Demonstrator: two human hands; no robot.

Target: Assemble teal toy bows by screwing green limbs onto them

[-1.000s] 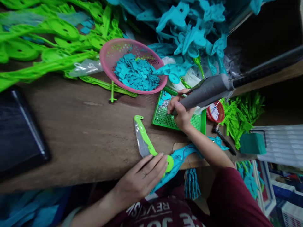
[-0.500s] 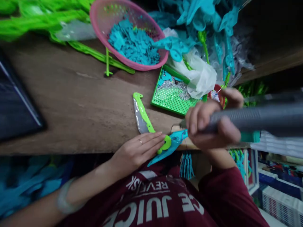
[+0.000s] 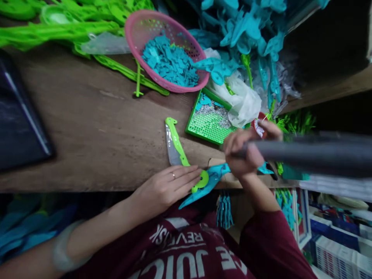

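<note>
Currently, item one: left hand [image 3: 165, 186], ring on one finger, fingers straight and close together, laid over the green handle [image 3: 176, 141]; thumb hidden, so whether it pinches cannot be told. Item two: right hand [image 3: 244, 153], blurred, fingers closed around a dark grey tool [image 3: 310, 155]. Item three: the green handle, with a grey blade [image 3: 172, 152] alongside, at the near edge of the brown table [image 3: 95, 131], its round end overlapping a blue plastic piece [image 3: 213, 177]. Item four: green tray [image 3: 212, 133], beyond the hands, holding metal bits and blue scraps. Item five: pink basket [image 3: 171, 88] of blue scraps, beside the tray.
</note>
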